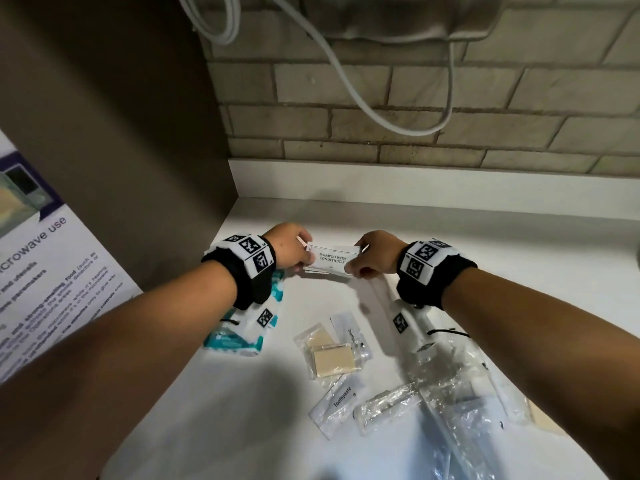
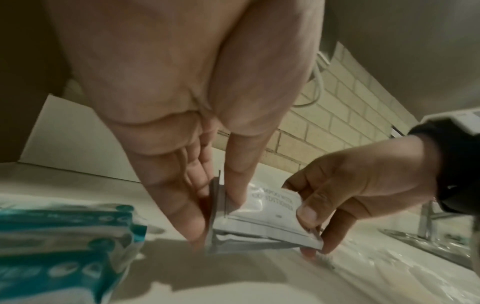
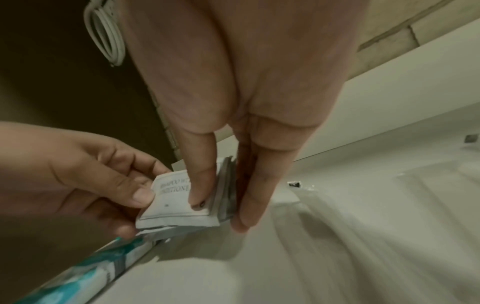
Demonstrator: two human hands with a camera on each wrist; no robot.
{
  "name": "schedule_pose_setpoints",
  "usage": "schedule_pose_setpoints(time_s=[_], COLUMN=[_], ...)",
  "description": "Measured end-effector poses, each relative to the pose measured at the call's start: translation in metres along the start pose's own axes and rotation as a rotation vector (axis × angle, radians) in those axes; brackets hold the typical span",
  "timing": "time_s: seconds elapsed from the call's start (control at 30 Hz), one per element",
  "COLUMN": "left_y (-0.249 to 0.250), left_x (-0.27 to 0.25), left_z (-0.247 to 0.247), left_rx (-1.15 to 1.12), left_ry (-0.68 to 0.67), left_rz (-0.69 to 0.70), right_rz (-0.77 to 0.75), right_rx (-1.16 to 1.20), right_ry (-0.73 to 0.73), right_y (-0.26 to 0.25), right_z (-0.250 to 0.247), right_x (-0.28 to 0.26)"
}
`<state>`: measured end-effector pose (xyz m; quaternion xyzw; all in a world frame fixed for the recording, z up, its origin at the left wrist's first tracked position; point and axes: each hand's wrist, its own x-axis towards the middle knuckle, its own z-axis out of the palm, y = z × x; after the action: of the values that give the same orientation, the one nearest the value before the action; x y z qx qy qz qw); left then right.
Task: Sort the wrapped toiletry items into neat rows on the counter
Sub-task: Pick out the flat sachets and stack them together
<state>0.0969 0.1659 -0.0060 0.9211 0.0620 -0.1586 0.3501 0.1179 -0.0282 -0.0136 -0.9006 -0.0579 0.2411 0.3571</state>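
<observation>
I see a brick wall behind the white tabletop. My left hand and right hand pinch opposite ends of the stacked shampoo sachets, low over the tabletop's far-left corner.

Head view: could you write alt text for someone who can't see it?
Both hands, left hand and right hand, pinch a stack of shampoo sachets above a white counter. Toothpaste packets and wrapped soaps lie nearer.
</observation>
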Motion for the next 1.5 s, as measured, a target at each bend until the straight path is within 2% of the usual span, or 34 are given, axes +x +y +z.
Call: schedule_pose_setpoints(time_s=[0.1,0.2,0.4,0.63,0.7,0.83,0.93,1.17,1.5], left_y=[0.004,0.009,0.011,0.014,0.014,0.018,0.022,0.026,0.019], left_x=[0.009,0.017,0.031,0.042,0.043,0.045,0.046,0.050,0.050], left_z=[-0.001,0.001,0.006,-0.001,-0.003,0.002,0.007,0.012,0.013], left_rx=[-0.072,-0.029,0.283,0.439,0.486,0.563,0.602,0.650,0.669], left_ry=[0.002,0.040,0.000,-0.057,-0.081,-0.159,-0.197,-0.167,-0.145], left_rz=[-0.062,-0.057,-0.005,0.054,0.078,0.112,0.137,0.137,0.150], right_rz=[0.058,0.103,0.177,0.093,0.068,-0.071,-0.089,-0.119,-0.100], right_rx=[0.047,0.018,-0.004,-0.103,-0.102,-0.559,-0.674,-0.787,-0.772], right_ry=[0.006,-0.038,-0.071,-0.044,-0.080,-0.064,-0.066,-0.056,-0.031], right_y=[-0.002,-0.002,-0.004,-0.011,-0.012,-0.017,-0.022,-0.024,-0.021], right_z=[0.000,0.001,0.006,0.005,0.005,0.005,0.010,0.017,0.016], right_x=[0.013,0.022,0.030,0.030,0.029,0.025,0.030,0.039,0.046])
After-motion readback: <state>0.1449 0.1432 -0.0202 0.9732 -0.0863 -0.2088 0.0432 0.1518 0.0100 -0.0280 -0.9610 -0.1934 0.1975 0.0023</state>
